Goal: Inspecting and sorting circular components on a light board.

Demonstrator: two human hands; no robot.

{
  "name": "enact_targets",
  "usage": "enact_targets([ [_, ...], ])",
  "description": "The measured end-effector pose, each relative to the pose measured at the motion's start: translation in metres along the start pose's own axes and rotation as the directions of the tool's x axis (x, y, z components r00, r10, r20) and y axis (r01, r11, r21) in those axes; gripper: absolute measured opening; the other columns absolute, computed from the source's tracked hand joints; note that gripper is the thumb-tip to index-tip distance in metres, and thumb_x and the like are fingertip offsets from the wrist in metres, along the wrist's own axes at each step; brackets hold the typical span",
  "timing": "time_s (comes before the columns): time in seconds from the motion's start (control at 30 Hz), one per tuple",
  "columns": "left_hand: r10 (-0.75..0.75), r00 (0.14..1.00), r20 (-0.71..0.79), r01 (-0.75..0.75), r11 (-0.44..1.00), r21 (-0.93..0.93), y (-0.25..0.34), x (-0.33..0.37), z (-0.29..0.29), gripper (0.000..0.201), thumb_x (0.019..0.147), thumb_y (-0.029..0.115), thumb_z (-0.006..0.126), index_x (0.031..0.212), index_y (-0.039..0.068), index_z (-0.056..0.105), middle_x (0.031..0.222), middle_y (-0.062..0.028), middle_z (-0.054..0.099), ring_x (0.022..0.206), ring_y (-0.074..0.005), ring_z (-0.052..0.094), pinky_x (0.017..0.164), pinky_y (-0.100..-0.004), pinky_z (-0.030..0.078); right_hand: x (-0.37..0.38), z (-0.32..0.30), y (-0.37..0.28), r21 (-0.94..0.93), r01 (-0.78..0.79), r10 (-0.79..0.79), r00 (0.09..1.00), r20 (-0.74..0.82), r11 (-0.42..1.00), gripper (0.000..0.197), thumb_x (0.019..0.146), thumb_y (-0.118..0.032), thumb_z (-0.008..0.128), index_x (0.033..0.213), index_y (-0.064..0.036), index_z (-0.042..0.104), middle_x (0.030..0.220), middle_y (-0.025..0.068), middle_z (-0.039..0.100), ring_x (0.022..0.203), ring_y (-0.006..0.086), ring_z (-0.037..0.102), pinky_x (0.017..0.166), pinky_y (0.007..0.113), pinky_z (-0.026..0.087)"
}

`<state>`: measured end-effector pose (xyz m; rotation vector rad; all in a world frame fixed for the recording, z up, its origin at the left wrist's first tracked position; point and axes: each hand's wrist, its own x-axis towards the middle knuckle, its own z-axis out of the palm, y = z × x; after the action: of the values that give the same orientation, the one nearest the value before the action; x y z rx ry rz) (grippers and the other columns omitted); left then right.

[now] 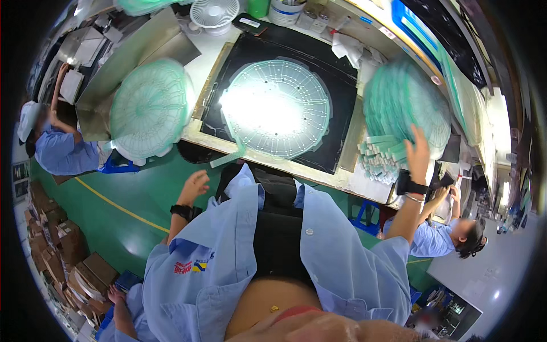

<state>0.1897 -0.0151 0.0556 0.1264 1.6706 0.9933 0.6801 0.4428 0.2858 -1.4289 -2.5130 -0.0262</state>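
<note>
A round, translucent membrane sheet (310,108) patterned with lines and dots lies on the black panel in front of me, brightly lit at its left. Its narrow tail (229,156) hangs over the near edge. Over at the right, my right hand (419,157) is at the edge of a thick stack of green-tinted round sheets (393,102), fingers stretched out and slightly blurred; whether it touches them I cannot tell. Many pale tail ends (379,159) stick out below that stack. My left hand (196,186) hovers off the table's front edge, fingers loosely bent, holding nothing.
Another stack of round sheets (151,108) stands at left beside a metal guard (97,108). A small white fan (213,14), a phone (249,24) and a white tub (285,12) line the back. Co-workers sit at left (65,142) and right (436,236). Cardboard boxes (71,242) lie lower left.
</note>
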Motion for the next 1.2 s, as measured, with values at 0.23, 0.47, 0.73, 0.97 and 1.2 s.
enact_targets([
  [0.23,0.134,0.946,0.294,-0.215,0.941,0.262,0.012,0.004,0.089,0.043,0.093,0.033,0.063,0.121,0.000,0.061,0.107,-0.0054,0.065,0.091,-0.0115,0.059,0.079,-0.0248,0.047,-0.004,-0.018,0.131,-0.265,-0.093,0.121,0.988,0.094,0.960,0.100,0.070,0.010,0.058,0.153,-0.0239,0.014,0.148,0.0339,0.024,0.137,0.0481,0.027,0.110,0.048,0.032],
  [0.47,-0.134,0.965,0.226,0.076,0.966,0.249,0.048,0.044,0.163,0.057,0.092,0.059,0.051,0.112,0.008,0.064,0.094,0.0008,0.066,0.073,-0.0053,0.052,0.063,-0.0215,0.040,-0.007,0.016,0.163,-0.375,-0.082,0.132,0.985,0.110,0.923,0.092,0.076,0.001,0.062,0.153,-0.0199,0.016,0.148,0.0251,0.033,0.136,0.0385,0.035,0.107,0.049,0.035],
  [0.73,-0.255,0.964,0.073,0.254,0.967,0.021,0.056,0.044,0.189,0.100,0.071,0.087,0.047,0.125,0.003,0.056,0.118,-0.0179,0.061,0.096,-0.0271,0.059,0.088,-0.0404,0.042,-0.018,-0.014,0.149,-0.465,-0.065,0.118,0.989,0.087,0.883,0.076,0.079,-0.007,0.063,0.148,-0.0185,0.034,0.129,0.0167,0.057,0.116,0.0345,0.055,0.097,0.045,0.043],
  [0.97,-0.184,0.926,0.328,0.166,0.983,0.084,0.041,0.058,0.176,0.080,0.085,0.075,0.045,0.121,0.005,0.060,0.112,-0.0107,0.067,0.101,-0.0239,0.061,0.076,-0.0374,0.048,-0.040,0.010,0.161,-0.244,-0.102,0.109,0.994,0.013,0.964,0.068,0.081,0.003,0.050,0.147,-0.0069,0.033,0.144,0.0179,0.045,0.128,0.0338,0.047,0.101,0.043,0.040],
  [1.2,0.689,0.698,-0.195,-0.597,0.711,0.373,0.056,0.035,0.103,0.026,0.096,0.020,0.050,0.101,-0.002,0.064,0.089,-0.0195,0.065,0.068,-0.0295,0.067,0.063,-0.0374,0.055,-0.047,-0.026,0.002,-0.160,-0.158,0.171,0.983,0.067,0.974,0.064,0.080,0.008,0.046,0.142,-0.0076,0.044,0.130,0.0209,0.057,0.104,0.0345,0.061,0.088,0.040,0.048],
])
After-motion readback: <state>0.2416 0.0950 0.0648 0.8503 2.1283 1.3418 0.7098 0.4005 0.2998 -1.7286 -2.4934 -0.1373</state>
